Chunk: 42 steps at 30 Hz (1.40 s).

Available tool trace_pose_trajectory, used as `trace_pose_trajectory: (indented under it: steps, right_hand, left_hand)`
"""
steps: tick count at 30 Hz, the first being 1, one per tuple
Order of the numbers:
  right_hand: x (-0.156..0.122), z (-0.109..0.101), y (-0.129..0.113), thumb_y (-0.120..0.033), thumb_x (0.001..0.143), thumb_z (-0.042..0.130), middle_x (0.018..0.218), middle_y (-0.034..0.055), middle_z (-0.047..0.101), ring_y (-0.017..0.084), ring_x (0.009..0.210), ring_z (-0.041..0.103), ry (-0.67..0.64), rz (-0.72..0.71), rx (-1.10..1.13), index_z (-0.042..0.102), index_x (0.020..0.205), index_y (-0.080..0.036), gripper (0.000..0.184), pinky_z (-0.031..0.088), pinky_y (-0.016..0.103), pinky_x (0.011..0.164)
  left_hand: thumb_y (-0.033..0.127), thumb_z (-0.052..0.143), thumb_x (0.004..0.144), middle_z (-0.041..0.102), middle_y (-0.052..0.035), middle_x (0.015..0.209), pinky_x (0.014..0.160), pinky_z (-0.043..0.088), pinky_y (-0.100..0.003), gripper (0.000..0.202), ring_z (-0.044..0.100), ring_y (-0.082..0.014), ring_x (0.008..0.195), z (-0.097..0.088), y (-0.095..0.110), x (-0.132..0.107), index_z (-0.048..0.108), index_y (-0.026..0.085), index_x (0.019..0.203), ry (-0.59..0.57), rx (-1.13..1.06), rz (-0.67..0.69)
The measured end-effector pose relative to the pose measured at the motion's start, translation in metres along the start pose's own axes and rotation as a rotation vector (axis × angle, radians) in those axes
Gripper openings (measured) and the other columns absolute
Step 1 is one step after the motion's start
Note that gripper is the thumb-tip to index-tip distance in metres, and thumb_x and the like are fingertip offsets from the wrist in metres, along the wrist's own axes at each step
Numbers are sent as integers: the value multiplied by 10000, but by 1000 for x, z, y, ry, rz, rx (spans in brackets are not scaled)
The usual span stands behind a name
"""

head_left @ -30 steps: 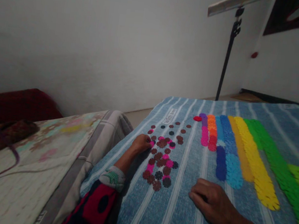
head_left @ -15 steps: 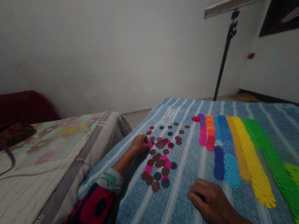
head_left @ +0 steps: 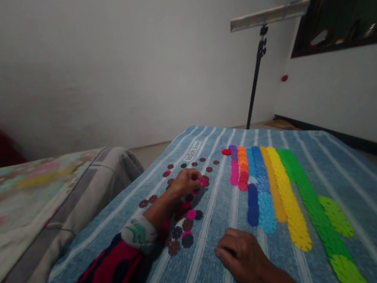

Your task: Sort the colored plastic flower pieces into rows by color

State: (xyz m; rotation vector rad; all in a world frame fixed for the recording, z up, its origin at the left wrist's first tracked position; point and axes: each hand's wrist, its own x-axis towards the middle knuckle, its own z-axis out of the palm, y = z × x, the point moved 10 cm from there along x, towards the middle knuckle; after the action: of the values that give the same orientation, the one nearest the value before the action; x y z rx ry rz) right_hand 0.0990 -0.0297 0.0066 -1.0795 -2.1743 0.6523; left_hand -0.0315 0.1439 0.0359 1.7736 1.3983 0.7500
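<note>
My left hand (head_left: 187, 181) hovers over a scatter of brown, dark and pink flower-shaped discs (head_left: 186, 218) on a blue striped towel (head_left: 215, 262). Its fingers pinch a pink disc (head_left: 203, 181). My right hand (head_left: 241, 256) rests knuckles-up on the towel, fingers curled under, and nothing shows in it. Beyond it lie sorted rows of discs: purple and pink (head_left: 233, 167), orange and red (head_left: 243, 166), blue (head_left: 256, 185), yellow (head_left: 287, 198) and green (head_left: 316, 210). A single red disc (head_left: 226, 151) lies at the far end of the rows.
A pale patterned blanket (head_left: 13, 212) covers the bed at left. A black light stand (head_left: 256, 76) rises behind the towel against the white wall. A dark-framed window (head_left: 351, 24) is at top right.
My left hand has moved right across the loose discs and now pinches a pink one. The view has swung right. My right hand stays resting on the towel.
</note>
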Motion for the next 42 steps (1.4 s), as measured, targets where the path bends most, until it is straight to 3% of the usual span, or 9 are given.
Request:
trace_pose_trajectory:
  steps: [4, 7, 13, 19, 34, 38, 42]
  right_hand:
    - [1, -2, -2, -158, 858, 531, 635, -4, 560, 103, 631, 535, 13, -12, 17, 566, 607, -168, 253, 330, 243, 596]
    - [1, -4, -5, -158, 859, 523, 630, -5, 561, 103, 620, 526, 21, -31, 17, 564, 603, -172, 260, 334, 243, 593]
    - [2, -4, -6, -149, 850, 536, 641, -2, 572, 105, 627, 537, 27, -50, -6, 565, 608, -171, 245, 347, 239, 597]
    - [2, -3, -5, -163, 856, 539, 654, 2, 584, 112, 643, 551, 19, -49, -27, 569, 618, -174, 240, 359, 239, 609]
    - [-3, 1, -2, -180, 890, 499, 668, 7, 586, 120, 648, 566, -14, -28, -12, 588, 645, -180, 260, 366, 254, 608]
    - [-5, 5, 0, -186, 904, 484, 674, 10, 586, 120, 657, 568, -28, -38, -14, 577, 646, -178, 274, 365, 254, 611]
    - [-5, 8, 2, -199, 914, 479, 675, 7, 579, 118, 656, 565, -50, -28, -23, 560, 638, -178, 288, 361, 254, 611]
  left_hand:
    - [130, 647, 636, 548, 38, 563, 528, 360, -207, 43, 476, -80, 542, 56, 30, 22, 623, 138, 601, -73, 115, 144]
    - [109, 629, 643, 563, 31, 568, 528, 357, -206, 53, 494, -92, 563, 84, 44, 34, 678, 129, 650, -91, 214, 184]
    - [59, 595, 662, 592, 13, 590, 533, 363, -207, 145, 510, -101, 582, 103, 59, 48, 718, 123, 706, -91, 389, 204]
    - [89, 644, 664, 689, -17, 743, 632, 434, -229, 189, 594, -138, 696, 99, 51, 47, 736, 144, 819, -58, 443, 192]
    - [135, 602, 716, 725, -67, 868, 761, 469, -290, 204, 618, -181, 796, 99, 38, 25, 740, 163, 865, -8, 495, 219]
    - [147, 579, 743, 730, -73, 883, 796, 464, -295, 202, 625, -190, 833, 76, 25, 11, 746, 165, 855, -2, 535, 207]
    - [102, 556, 750, 730, -45, 841, 808, 451, -276, 226, 634, -179, 826, 24, 7, 7, 754, 183, 824, 33, 572, 122]
